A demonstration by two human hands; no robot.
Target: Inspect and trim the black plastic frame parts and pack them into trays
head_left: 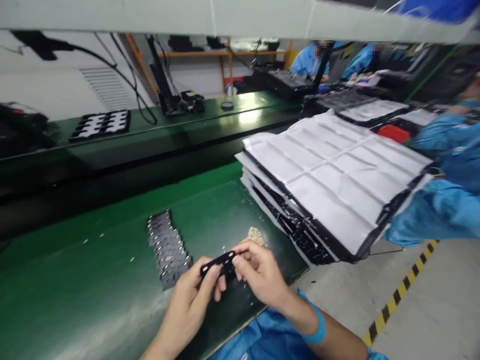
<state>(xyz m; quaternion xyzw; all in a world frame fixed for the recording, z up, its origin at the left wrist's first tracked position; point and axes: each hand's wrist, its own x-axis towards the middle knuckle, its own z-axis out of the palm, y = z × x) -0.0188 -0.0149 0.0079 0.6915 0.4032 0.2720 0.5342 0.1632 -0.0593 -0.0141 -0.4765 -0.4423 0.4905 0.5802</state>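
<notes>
A small flat black plastic part (221, 265) with light rectangular spots is held over the near edge of the bench. My left hand (197, 290) grips its left end between thumb and fingers. At its right end, my right hand (258, 270) is closed, thumb and forefinger pinched against the part; whether a tiny piece is between them I cannot make out. Just beyond my right hand lies a small heap of tiny beige-gold pieces (255, 235). Left of my hands, a row of dark parts with gold-coloured bits (168, 247) rests on the green bench (93, 280).
A tall stack of black trays with white sheets (337, 165) stands on the right. On the raised shelf sit a black tray with white pieces (100, 125) and a round black disc (227, 105). Co-workers in blue sleeves (450, 200) are at the right and back. Striped floor tape (401, 295) runs lower right.
</notes>
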